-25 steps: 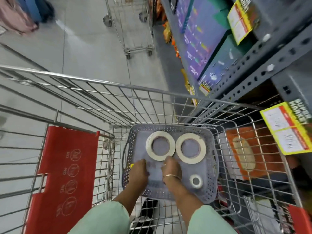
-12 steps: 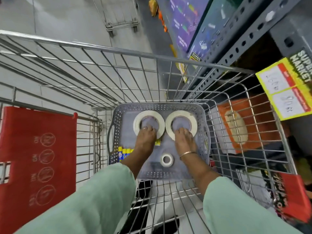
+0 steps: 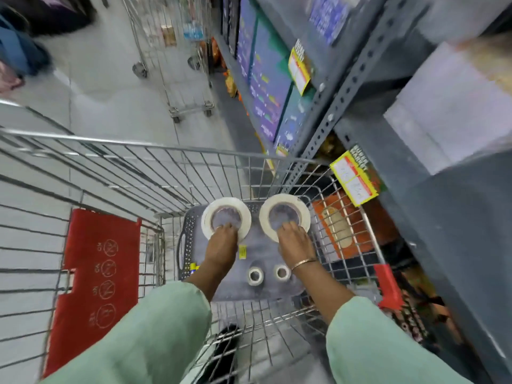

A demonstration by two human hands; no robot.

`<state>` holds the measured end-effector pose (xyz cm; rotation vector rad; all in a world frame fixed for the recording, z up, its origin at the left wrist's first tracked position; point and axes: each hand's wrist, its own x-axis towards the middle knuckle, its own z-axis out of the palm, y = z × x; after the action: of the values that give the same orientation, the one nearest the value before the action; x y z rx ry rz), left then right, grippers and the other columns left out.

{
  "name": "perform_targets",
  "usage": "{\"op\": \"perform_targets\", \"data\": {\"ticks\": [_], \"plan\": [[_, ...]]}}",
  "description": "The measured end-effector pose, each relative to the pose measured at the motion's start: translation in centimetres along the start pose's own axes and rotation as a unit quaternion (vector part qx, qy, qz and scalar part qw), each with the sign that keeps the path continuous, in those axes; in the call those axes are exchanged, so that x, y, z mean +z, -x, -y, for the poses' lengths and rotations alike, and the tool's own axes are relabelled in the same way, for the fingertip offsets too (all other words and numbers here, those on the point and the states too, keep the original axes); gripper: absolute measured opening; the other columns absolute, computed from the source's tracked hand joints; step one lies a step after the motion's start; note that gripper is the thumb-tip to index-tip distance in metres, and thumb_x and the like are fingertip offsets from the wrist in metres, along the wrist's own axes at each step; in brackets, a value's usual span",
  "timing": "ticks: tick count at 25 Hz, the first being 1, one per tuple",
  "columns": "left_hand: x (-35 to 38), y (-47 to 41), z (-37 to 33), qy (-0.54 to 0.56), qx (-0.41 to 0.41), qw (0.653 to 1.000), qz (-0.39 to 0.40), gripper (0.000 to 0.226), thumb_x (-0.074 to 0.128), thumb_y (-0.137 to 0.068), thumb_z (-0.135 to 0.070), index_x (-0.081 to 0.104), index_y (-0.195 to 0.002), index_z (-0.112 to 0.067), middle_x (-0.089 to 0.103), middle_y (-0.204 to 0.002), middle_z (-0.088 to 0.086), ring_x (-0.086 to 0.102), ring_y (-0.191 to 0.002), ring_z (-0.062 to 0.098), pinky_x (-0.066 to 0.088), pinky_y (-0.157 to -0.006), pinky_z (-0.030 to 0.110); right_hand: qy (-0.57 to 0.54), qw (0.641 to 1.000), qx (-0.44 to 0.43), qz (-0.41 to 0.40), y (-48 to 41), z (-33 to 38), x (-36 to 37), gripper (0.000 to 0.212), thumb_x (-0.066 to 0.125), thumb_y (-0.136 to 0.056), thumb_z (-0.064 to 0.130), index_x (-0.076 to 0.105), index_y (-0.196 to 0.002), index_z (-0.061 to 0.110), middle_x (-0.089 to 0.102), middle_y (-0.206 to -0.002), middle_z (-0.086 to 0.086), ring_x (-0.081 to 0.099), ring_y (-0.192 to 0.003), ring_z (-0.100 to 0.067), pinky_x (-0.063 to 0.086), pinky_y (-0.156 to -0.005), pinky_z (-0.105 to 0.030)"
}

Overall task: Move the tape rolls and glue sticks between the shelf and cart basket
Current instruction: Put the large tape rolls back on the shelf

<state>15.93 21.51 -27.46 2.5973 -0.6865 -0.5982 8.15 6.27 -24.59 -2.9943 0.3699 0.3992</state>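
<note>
Each hand, left hand and right hand, pinches 1 large white tape roll; the grey metal shelf lies rightward, nearer the right hand.

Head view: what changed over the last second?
Both hands moved forward from the tray's middle: left hand took hold of the left large tape roll, right hand the right one, and both rolls now look raised off the grey tray. A second small tape roll shows beside the first. Tray stays in the cart.
</note>
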Motion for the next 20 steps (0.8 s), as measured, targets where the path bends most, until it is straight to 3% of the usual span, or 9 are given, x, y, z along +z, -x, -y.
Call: {"op": "perform_targets", "data": {"ticks": [4,6,8,12,14,17,20], "plan": [[-4.6,4.8,-4.8,0.011,0.013,0.998,-0.053,0.028,0.045,-0.083,0.007,0.057,-0.108,0.003,0.058,-0.117,0.021,0.055,-0.108,0.036,0.045,-0.082,0.045,0.023,0.996,-0.005,-0.088,4.4,0.1,-7.8,0.02,0.061,-0.078,0.001,0.062,-0.098,0.001,0.061,-0.108,-0.019,0.055,-0.108,-0.032,0.048,-0.09,-0.038],[-6.4,6.8,-7.3,0.015,0.05,0.995,-0.082,0.029,0.045,-0.084,0.006,0.057,-0.109,0.002,0.059,-0.115,0.022,0.056,-0.105,0.037,0.044,-0.081,0.046,0.033,0.991,-0.019,-0.129,6.8,-0.6,-11.0,0.027,0.083,-0.051,0.011,0.065,-0.071,0.011,0.068,-0.077,-0.008,0.066,-0.077,-0.025,0.055,-0.065,-0.025],[-8.3,8.1,-9.9,0.019,0.094,0.988,-0.118,0.028,0.046,-0.086,0.004,0.056,-0.112,0.001,0.059,-0.114,0.022,0.056,-0.105,0.038,0.044,-0.082,0.045,0.055,0.987,-0.024,-0.152,9.1,-1.9,-13.5,0.039,0.088,-0.032,0.019,0.062,-0.06,0.019,0.064,-0.062,0.0,0.065,-0.059,-0.018,0.052,-0.051,-0.019],[-12.7,9.1,-17.6,-0.024,0.172,0.967,-0.185,0.032,0.048,-0.089,-0.003,0.048,-0.122,-0.001,0.052,-0.121,0.02,0.051,-0.111,0.037,0.044,-0.088,0.046,0.101,0.963,0.021,-0.249,14.6,-5.9,-19.6,0.038,0.085,-0.03,0.018,0.063,-0.061,0.018,0.065,-0.06,-0.001,0.065,-0.057,-0.02,0.049,-0.057,-0.026],[-13.6,9.6,-22.0,-0.038,0.223,0.955,-0.193,0.028,0.049,-0.087,0.0,0.05,-0.115,0.001,0.052,-0.12,0.022,0.052,-0.108,0.039,0.044,-0.086,0.048,0.101,0.954,0.078,-0.271,18.0,-8.9,-21.4,0.038,0.084,-0.03,0.015,0.063,-0.061,0.016,0.065,-0.059,-0.003,0.065,-0.057,-0.022,0.047,-0.064,-0.027],[-12.2,10.9,-28.4,-0.053,0.307,0.936,-0.164,0.033,0.05,-0.085,0.004,0.049,-0.118,0.003,0.051,-0.12,0.024,0.05,-0.111,0.04,0.042,-0.089,0.048,0.075,0.94,0.178,-0.28,23.3,-13.8,-21.5,0.036,0.085,-0.031,0.008,0.063,-0.059,0.012,0.065,-0.059,-0.005,0.065,-0.056,-0.024,0.054,-0.051,-0.024],[-8.5,12.7,-34.0,-0.084,0.385,0.914,-0.091,0.039,0.05,-0.086,0.003,0.045,-0.124,0.001,0.047,-0.127,0.022,0.048,-0.117,0.038,0.04,-0.095,0.046,0.037,0.925,0.271,-0.264,29.2,-17.9,-19.7,0.031,0.084,-0.037,0.004,0.065,-0.061,0.007,0.067,-0.064,-0.01,0.067,-0.062,-0.028,0.056,-0.056,-0.027]]}}
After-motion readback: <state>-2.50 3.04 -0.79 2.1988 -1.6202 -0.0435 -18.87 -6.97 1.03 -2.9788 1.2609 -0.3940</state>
